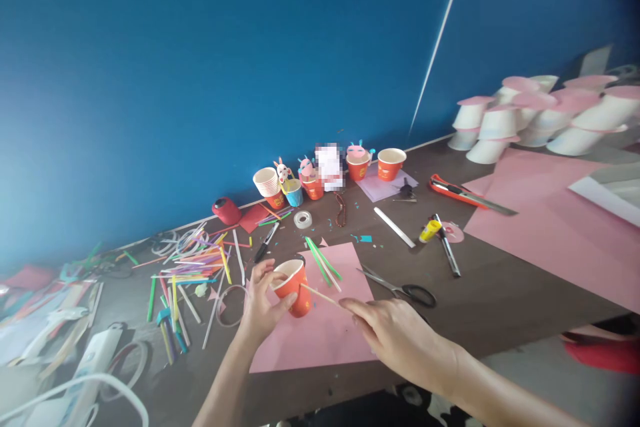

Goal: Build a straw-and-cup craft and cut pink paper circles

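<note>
My left hand (267, 297) grips a red paper cup (299, 295) by its rim and side, tilted over a pink sheet (345, 343). In my right hand (385, 327) is a thin pale stick (325, 295), whose far tip touches the side of the cup. Behind the cup, green and white straws (323, 260) lie on the sheet. Open-bladed scissors (405, 290) rest at the sheet's right edge.
Many coloured straws (200, 260) cover the left side beside a white power strip (97, 360). Decorated cups (313, 187) line the blue wall. On the right are a red cutter (460, 193), a glue stick (430, 231), pink paper (540, 213) and stacked white cups (497, 123).
</note>
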The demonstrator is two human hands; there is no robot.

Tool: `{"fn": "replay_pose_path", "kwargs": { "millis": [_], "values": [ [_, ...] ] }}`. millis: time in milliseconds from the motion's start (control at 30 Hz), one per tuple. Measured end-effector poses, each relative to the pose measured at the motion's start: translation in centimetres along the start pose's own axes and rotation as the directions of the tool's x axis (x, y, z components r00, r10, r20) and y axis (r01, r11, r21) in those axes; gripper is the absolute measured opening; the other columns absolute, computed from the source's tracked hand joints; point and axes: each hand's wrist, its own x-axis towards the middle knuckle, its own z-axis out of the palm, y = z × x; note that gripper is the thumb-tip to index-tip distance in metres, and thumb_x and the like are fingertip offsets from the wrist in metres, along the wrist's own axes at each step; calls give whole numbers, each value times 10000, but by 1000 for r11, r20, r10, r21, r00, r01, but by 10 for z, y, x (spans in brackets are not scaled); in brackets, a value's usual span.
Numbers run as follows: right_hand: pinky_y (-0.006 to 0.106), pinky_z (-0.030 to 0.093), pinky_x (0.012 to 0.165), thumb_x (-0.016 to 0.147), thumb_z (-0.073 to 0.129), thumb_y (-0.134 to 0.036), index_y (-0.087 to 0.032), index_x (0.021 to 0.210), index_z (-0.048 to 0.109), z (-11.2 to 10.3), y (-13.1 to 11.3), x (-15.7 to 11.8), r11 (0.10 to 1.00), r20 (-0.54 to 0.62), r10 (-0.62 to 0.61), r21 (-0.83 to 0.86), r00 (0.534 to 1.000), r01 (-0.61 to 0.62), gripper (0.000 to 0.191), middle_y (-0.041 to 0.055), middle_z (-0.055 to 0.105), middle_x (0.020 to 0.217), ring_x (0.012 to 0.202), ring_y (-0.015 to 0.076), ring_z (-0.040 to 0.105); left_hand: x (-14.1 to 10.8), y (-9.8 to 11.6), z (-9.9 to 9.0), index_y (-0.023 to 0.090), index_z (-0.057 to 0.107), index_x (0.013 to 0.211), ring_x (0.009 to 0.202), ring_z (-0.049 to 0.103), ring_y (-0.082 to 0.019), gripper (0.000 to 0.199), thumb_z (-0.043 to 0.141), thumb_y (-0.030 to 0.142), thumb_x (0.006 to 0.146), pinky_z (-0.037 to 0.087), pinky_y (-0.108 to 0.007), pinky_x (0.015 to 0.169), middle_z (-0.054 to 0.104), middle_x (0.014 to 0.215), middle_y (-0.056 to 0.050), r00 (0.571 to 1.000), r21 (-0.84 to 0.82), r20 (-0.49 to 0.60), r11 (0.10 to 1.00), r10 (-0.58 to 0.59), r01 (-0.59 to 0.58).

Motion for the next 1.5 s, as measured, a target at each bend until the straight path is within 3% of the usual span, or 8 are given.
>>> {"fn": "replay_pose_path", "kwargs": {
  "millis": [133, 267, 400, 567, 767, 1133, 1333, 1500],
  "values": [
    [218, 330, 517, 788, 430, -116, -253, 1086, 528, 6, -2, 0, 999, -12, -21, 41, 1000, 21, 342, -14, 663, 657, 599, 160, 634, 5, 3, -14, 185, 586, 914, 1007, 457, -248, 256, 571, 329, 703, 373, -428, 880, 419, 1154, -117, 992, 185, 57, 975, 110, -119],
    [220, 342, 525, 794, 436, -149, -248, 1111, 515, 12, -6, 0, 999, -5, -23, 47, 1000, 23, 341, -7, 650, 628, 597, 174, 632, 10, 9, -23, 183, 592, 891, 937, 499, -230, 193, 508, 271, 741, 392, -382, 840, 508, 1050, -100, 985, 195, 106, 968, 137, -156],
    [226, 358, 533, 802, 424, -163, -246, 1136, 504, 14, -10, 1, 997, -4, -15, 73, 1000, 15, 354, -1, 648, 624, 569, 172, 619, 14, 16, -28, 188, 598, 912, 729, 560, -185, 219, 527, 218, 707, 431, -293, 682, 611, 819, -43, 980, 88, 198, 996, -4, -14],
    [211, 380, 573, 809, 395, -130, -249, 1151, 496, 11, -15, 5, 972, -17, -17, 233, 1000, 21, 376, -2, 668, 715, 601, 142, 624, 18, 18, -29, 199, 615, 949, 888, 569, -208, 307, 563, 169, 648, 407, -298, 797, 638, 954, -50, 975, -66, 212, 994, -66, 82],
    [214, 369, 556, 791, 410, -125, -226, 1114, 537, 12, -17, 9, 964, -29, -13, 267, 999, 20, 361, -2, 649, 628, 570, 146, 615, 16, 18, -20, 168, 619, 888, 792, 572, -188, 233, 526, 313, 731, 428, -238, 622, 645, 843, -39, 961, -126, 221, 972, -169, 200],
    [233, 349, 542, 795, 426, -148, -253, 1153, 527, 7, -21, 8, 983, -18, -25, 184, 1000, 28, 387, 7, 671, 653, 586, 167, 628, 8, 22, -13, 187, 600, 829, 775, 581, -166, 151, 481, 269, 786, 422, -259, 705, 633, 810, -28, 996, 100, 88, 995, -4, -5],
    [244, 321, 529, 784, 420, -118, -269, 1202, 479, 10, -19, 7, 987, -12, -60, 148, 998, 61, 449, -2, 667, 663, 578, 164, 617, 5, 23, -10, 199, 599, 874, 781, 569, -177, 167, 454, 247, 803, 418, -284, 713, 627, 829, -46, 989, 235, 82, 962, 126, -142],
    [245, 316, 530, 782, 405, -108, -245, 1181, 508, 7, -18, 7, 980, 17, -69, 190, 998, 64, 434, 15, 660, 656, 571, 163, 597, 3, 18, -7, 195, 602, 870, 769, 569, -188, 175, 446, 247, 809, 417, -303, 707, 628, 802, -55, 982, 306, 71, 933, 177, -191]
  ]
}}
